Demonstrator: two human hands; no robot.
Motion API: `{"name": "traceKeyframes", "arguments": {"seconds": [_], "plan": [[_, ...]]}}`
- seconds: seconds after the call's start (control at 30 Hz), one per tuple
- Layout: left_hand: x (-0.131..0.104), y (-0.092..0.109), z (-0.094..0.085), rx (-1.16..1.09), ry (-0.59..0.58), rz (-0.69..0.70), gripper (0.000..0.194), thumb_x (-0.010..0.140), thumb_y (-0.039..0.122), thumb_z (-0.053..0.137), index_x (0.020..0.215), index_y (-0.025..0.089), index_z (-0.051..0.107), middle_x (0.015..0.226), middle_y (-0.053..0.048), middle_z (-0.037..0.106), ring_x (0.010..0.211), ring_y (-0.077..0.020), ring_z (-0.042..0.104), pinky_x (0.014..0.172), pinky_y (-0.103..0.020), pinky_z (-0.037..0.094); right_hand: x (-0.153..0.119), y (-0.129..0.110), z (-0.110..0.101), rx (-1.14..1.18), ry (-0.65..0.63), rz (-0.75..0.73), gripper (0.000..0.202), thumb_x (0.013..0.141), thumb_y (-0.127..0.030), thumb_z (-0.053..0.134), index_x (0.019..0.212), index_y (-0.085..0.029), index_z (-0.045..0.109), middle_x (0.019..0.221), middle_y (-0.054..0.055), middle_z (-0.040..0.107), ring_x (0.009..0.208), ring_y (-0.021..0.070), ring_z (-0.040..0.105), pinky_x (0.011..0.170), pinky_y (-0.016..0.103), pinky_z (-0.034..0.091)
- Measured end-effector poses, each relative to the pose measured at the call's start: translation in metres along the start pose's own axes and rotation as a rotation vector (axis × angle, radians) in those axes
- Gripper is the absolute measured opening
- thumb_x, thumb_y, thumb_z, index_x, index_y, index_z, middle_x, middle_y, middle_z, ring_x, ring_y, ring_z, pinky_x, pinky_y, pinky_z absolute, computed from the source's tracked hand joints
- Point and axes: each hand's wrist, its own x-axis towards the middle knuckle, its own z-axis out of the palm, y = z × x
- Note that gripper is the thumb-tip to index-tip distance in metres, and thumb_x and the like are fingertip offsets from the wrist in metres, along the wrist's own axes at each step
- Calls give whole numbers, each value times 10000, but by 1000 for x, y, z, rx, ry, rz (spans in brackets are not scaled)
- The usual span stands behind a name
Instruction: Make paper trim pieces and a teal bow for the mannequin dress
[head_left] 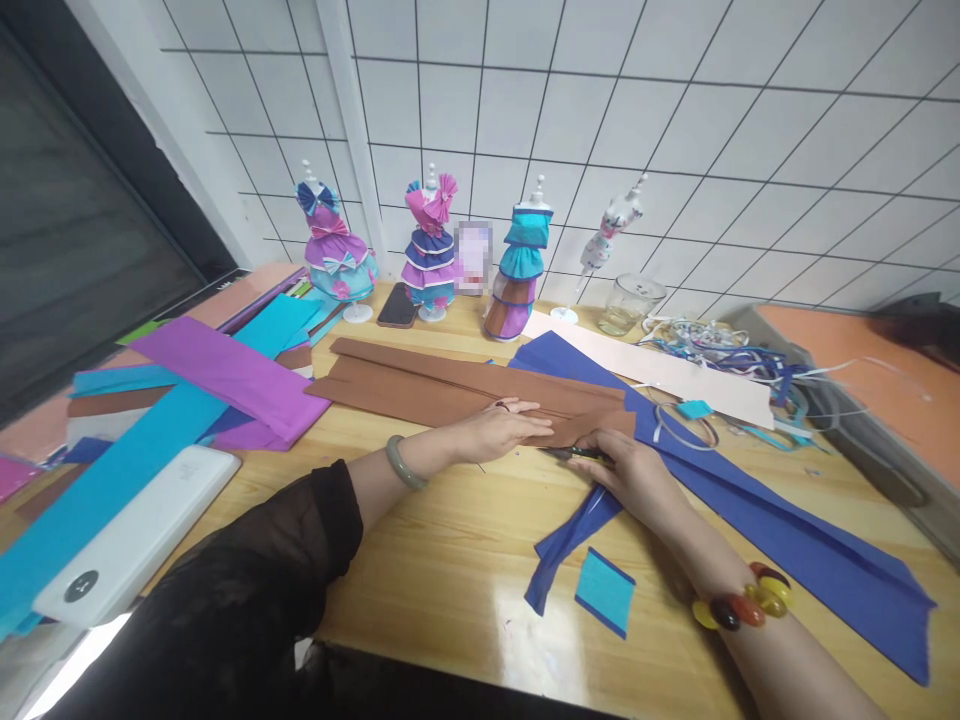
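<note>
My left hand (499,432) lies flat on a long brown cloth strip (420,385), fingers stretched to the right. At the strip's lower right edge, my right hand (626,465) is closed around small dark scissors (574,453), pointing left toward my left fingertips. Part of the scissors is hidden by the hand. The brown strip overlaps a long blue cloth strip (757,500) on the right. Below my right hand lie a narrow blue scrap (574,535) and a turquoise square (606,592) with blue edges.
Three dressed mini dress forms (529,260) and a bare one (611,230) stand along the back, with a phone (397,305) and a glass (634,300). Coloured cloth (232,375) and a white power bank (142,535) lie left; tangled ribbons (720,350) lie right.
</note>
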Motion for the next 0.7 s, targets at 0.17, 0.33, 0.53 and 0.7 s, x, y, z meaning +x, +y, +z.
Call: {"name": "traceKeyframes", "arguments": {"seconds": [0.17, 0.33, 0.53, 0.7], "plan": [[0, 1, -1, 14, -22, -14, 433, 862, 82, 340, 1253, 215, 467, 1324, -14, 481, 1325, -176, 275, 1064, -362, 246, -1, -2, -1, -8, 4, 7, 254, 832, -448, 512, 868, -208, 588, 826, 57, 673, 760, 198, 641, 647, 288, 476], [-1, 1, -1, 13, -19, -15, 417, 875, 97, 329, 1252, 213, 465, 1325, -11, 480, 1326, -172, 269, 1064, -359, 241, -1, -1, -2, -8, -12, 18, 266, 838, -457, 499, 855, -209, 593, 803, 52, 670, 738, 193, 637, 647, 288, 473], [0, 1, -2, 13, -34, -14, 472, 842, 45, 349, 1267, 226, 448, 1337, 3, 467, 1333, -163, 253, 1068, -342, 234, -2, 1, 1, -3, -5, 8, 269, 825, -462, 518, 872, -207, 593, 843, 62, 667, 764, 201, 638, 657, 295, 483], [-1, -1, 0, -6, -32, 4, 468, 854, 73, 363, 1290, 232, 425, 1353, -3, 448, 1329, -155, 260, 1075, -334, 224, 2, 0, 1, -20, -17, -23, 279, 828, -463, 510, 884, -203, 595, 840, 70, 664, 783, 213, 641, 672, 306, 489]]}}
